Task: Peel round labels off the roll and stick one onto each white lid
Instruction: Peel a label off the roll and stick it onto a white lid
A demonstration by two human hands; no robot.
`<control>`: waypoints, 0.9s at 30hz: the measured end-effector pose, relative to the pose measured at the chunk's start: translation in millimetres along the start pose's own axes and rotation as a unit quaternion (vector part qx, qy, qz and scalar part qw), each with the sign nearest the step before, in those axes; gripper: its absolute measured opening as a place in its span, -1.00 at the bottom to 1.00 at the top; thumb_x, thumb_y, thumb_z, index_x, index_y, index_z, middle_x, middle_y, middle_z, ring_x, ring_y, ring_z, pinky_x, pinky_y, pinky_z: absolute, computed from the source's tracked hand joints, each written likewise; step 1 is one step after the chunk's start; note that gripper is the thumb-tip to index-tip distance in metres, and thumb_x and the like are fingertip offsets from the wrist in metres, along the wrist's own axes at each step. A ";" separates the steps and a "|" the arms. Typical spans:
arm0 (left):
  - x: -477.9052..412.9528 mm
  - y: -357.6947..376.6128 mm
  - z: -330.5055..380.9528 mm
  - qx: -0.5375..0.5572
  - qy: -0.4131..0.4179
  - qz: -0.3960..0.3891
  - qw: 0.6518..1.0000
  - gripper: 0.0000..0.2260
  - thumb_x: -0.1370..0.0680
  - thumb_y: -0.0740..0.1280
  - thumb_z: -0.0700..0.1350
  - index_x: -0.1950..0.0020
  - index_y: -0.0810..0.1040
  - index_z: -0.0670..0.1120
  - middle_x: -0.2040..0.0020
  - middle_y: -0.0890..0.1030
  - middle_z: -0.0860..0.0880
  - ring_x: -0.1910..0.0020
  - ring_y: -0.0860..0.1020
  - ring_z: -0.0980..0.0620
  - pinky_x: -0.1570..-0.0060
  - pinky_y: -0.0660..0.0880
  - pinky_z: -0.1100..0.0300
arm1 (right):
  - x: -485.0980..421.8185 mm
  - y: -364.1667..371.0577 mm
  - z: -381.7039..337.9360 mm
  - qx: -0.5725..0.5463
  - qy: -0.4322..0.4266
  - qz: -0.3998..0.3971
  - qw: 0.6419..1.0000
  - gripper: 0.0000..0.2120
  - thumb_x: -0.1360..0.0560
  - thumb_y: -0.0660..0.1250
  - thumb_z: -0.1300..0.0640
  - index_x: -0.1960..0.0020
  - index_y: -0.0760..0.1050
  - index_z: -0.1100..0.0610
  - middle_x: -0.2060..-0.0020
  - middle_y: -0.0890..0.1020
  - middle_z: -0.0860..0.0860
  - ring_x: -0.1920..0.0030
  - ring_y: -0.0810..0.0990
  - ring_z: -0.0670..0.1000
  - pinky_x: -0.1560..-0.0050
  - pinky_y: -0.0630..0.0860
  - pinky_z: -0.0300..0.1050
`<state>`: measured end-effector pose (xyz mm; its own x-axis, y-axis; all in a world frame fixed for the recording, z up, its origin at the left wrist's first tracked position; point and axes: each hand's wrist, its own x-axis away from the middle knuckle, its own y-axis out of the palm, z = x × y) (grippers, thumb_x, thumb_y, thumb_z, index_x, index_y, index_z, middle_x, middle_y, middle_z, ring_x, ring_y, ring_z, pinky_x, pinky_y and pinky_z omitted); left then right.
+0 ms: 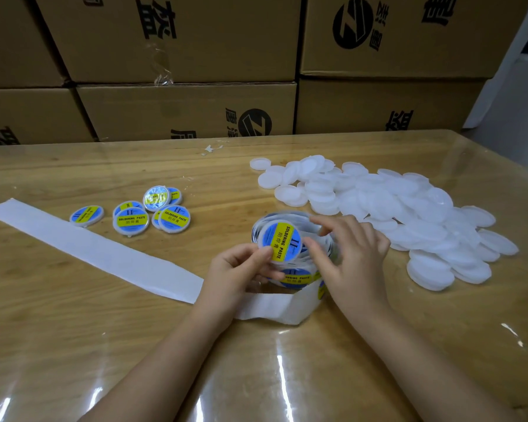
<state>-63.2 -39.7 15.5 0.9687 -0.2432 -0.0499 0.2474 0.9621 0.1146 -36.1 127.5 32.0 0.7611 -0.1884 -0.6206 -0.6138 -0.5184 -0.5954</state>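
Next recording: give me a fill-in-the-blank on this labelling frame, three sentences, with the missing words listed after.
1. The left hand holds a lid whose label reads SOLDERING ____.
2. The pile of plain lids lies to that lid's ____.
3. The labelled lids on the table carry yellow and ____ labels.

Missing words: PASTE; right; blue.

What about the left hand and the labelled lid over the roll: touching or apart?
Touching. The head view shows the left hand pinching the lid at its lower left edge with thumb and fingers, above the roll.
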 end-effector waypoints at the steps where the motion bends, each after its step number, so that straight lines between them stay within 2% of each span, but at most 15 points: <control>1: -1.1 -1.0 -0.1 0.012 -0.010 -0.003 1.000 -0.76 -0.39 0.42 0.10 0.20 0.67 -0.08 0.34 0.66 -0.13 0.32 0.62 0.00 0.23 0.47 0.12 | 0.7 -0.1 -1.3 -0.001 -0.029 0.004 1.000 -0.72 -0.51 0.22 -0.04 -0.12 0.59 -0.01 0.13 0.54 -0.10 0.10 0.51 0.03 -0.08 0.25 0.04; 4: -2.6 -3.6 0.5 0.066 -0.010 -0.009 0.998 -0.79 -0.40 0.32 0.06 0.24 0.69 -0.01 0.42 0.63 -0.07 0.41 0.60 0.08 0.34 0.49 0.28 | 4.0 2.5 -4.2 0.010 -0.112 0.021 0.993 -0.64 -0.45 0.21 0.26 -0.12 0.62 -0.04 0.12 0.58 -0.03 0.15 0.52 0.02 -0.02 0.27 0.09; 6: -2.9 -4.4 0.8 0.083 -0.008 -0.018 0.996 -0.81 -0.44 0.35 0.04 0.26 0.69 0.00 0.48 0.59 -0.03 0.44 0.59 0.11 0.38 0.49 0.33 | 4.5 2.6 -3.7 0.006 -0.133 0.028 0.991 -0.54 -0.39 0.14 0.33 -0.09 0.63 -0.03 0.10 0.58 0.00 0.18 0.52 0.03 -0.01 0.27 0.10; 9: -3.3 -5.1 -0.6 0.092 -0.008 -0.029 0.995 -0.77 -0.49 0.31 0.01 0.27 0.69 -0.02 0.49 0.58 -0.01 0.45 0.57 0.13 0.40 0.47 0.35 | 3.6 2.1 0.2 -0.011 -0.144 0.038 0.989 -0.55 -0.38 0.13 0.30 -0.05 0.66 -0.03 0.09 0.59 0.03 0.18 0.54 0.04 -0.02 0.28 0.13; 12: -4.5 -6.4 -3.0 0.105 -0.006 -0.030 0.994 -0.76 -0.47 0.27 -0.01 0.26 0.70 -0.03 0.46 0.61 -0.03 0.44 0.58 0.15 0.39 0.46 0.37 | 5.3 3.3 0.4 -0.017 -0.177 0.034 0.984 -0.58 -0.38 0.16 0.29 -0.01 0.67 -0.04 0.07 0.58 0.04 0.16 0.53 0.05 -0.04 0.24 0.07; 16: -5.1 -7.1 -3.3 0.094 -0.002 -0.045 0.995 -0.81 -0.41 0.42 0.07 0.29 0.69 -0.02 0.44 0.62 -0.03 0.39 0.61 0.13 0.38 0.47 0.36 | 9.5 8.1 -7.5 -0.028 -0.213 0.020 0.976 -0.58 -0.38 0.17 0.26 -0.01 0.67 -0.11 -0.02 0.58 0.04 0.03 0.48 0.06 -0.06 0.26 0.08; 18: -4.8 -6.9 -3.4 0.074 -0.005 -0.056 0.996 -0.78 -0.38 0.42 0.13 0.30 0.68 0.00 0.44 0.62 -0.02 0.39 0.61 0.12 0.37 0.48 0.35 | 9.8 9.4 -11.2 -0.033 -0.217 0.017 0.975 -0.58 -0.40 0.17 0.25 -0.02 0.66 -0.13 -0.11 0.55 0.04 -0.06 0.44 0.04 -0.11 0.27 0.11; 20: -5.2 -7.6 -4.6 0.066 -0.005 -0.055 0.996 -0.76 -0.40 0.35 0.12 0.31 0.67 0.00 0.43 0.63 -0.03 0.42 0.60 0.12 0.39 0.47 0.35 | 10.1 9.8 -12.3 -0.029 -0.213 0.008 0.977 -0.58 -0.41 0.15 0.24 -0.03 0.66 -0.13 -0.17 0.52 0.04 -0.13 0.44 0.05 -0.16 0.28 0.16; 24: -5.1 -6.4 -6.2 0.073 0.000 -0.061 0.995 -0.72 -0.41 0.40 0.20 0.28 0.67 0.00 0.38 0.64 -0.02 0.42 0.58 0.15 0.36 0.48 0.33 | 9.7 9.8 -9.6 -0.035 -0.182 -0.027 0.982 -0.61 -0.42 0.14 0.18 -0.09 0.65 -0.05 -0.24 0.50 0.06 -0.18 0.46 0.10 -0.21 0.26 0.27; 27: -5.9 -5.1 -8.5 0.094 -0.002 -0.072 0.993 -0.72 -0.48 0.22 0.03 0.27 0.67 -0.01 0.34 0.64 -0.04 0.38 0.57 0.13 0.30 0.51 0.29 | 8.8 10.1 -8.2 -0.045 -0.152 -0.041 0.987 -0.66 -0.47 0.17 0.10 -0.12 0.64 0.00 -0.26 0.49 0.05 -0.21 0.42 0.07 -0.24 0.25 0.24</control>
<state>-70.4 -42.1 6.8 0.9232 -0.3769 -0.0747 0.3817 0.8775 0.2904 -33.9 113.7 24.7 0.7016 0.1087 -0.7043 -0.5214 -0.5954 -0.6113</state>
